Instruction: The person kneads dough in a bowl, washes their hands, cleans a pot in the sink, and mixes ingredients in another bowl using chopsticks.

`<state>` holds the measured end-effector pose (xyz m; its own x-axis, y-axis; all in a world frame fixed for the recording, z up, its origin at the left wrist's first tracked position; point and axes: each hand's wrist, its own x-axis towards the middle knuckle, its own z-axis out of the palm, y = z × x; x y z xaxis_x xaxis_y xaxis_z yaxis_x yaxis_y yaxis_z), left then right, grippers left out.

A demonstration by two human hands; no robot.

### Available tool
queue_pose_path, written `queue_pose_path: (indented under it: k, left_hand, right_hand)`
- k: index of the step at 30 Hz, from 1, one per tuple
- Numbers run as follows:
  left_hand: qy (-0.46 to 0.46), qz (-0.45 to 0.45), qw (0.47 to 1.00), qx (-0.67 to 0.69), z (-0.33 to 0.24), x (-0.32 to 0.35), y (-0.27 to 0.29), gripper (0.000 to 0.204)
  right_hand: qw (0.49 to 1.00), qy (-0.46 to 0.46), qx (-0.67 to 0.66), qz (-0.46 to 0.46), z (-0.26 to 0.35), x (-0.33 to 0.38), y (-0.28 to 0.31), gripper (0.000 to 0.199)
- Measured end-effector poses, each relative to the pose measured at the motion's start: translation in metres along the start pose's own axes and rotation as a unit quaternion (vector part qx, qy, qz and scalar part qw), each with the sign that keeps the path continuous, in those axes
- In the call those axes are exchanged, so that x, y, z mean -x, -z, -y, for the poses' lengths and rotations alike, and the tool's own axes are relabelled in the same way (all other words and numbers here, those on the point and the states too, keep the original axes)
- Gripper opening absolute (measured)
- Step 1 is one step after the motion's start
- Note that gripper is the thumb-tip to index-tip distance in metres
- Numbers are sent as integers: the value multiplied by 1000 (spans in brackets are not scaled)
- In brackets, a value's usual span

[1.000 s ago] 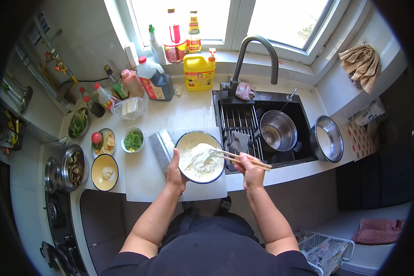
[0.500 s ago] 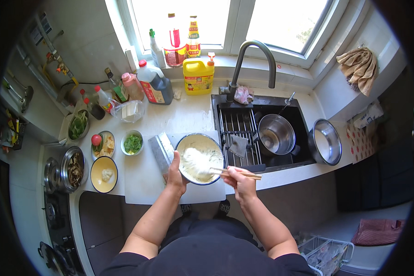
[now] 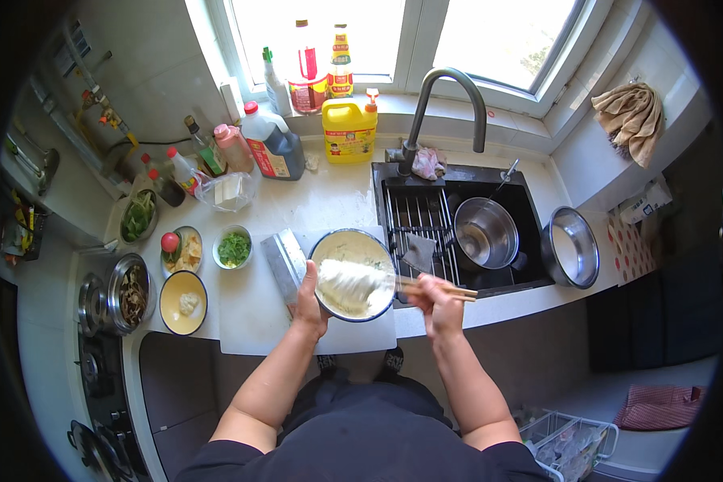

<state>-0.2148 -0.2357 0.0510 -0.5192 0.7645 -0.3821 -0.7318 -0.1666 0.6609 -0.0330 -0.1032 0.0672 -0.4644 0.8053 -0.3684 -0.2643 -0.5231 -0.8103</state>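
Note:
My left hand grips the left side of a cream-coloured bowl with a dark rim, its thumb up along the edge. Inside lies a pale, sticky mixture, blurred by motion, with green flecks around it. With my right hand I hold wooden chopsticks, their tips in the mixture at the bowl's right side. Below the bowl is a white cutting board. Just left of the bowl, a broad metal cleaver blade lies on the board.
To the left stand a bowl of chopped greens, a yellow bowl with a white lump and a steel bowl of dark strips. At right, the black sink holds a steel pot; another steel bowl sits beside it.
My right hand has moved a little right and up with the chopsticks. The mixture has been drawn into a wider smear toward the right. My left hand keeps its hold on the bowl.

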Motion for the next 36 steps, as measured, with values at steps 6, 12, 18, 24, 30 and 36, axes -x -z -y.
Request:
queue_pose_path:
  k: [6,12,18,24,30,36]
  left_hand:
    - [13,-8,1000,1,-3,3,-7,70]
    - [1,-19,1000,-25,4,-3,4,73]
    - [12,-13,1000,-10,3,-7,5,74]
    - [-8,-8,1000,9,4,-4,0,74]
    - [7,5,1000,-19,5,-4,-6,72]
    - [22,8,1000,7,7,-5,-15,71]
  right_hand:
    - [999,-13,-43,1,-3,-1,-2,13]
    - [999,-34,3,10,0,5,-9,16]
    - [997,-38,68,-13,2,12,-15,16]
    - [997,-18,64,-33,-1,7,-16,13]
    - [992,-85,87,27,1,9,-17,15]
    - [975,92,192,63,-7,3,-26,16]
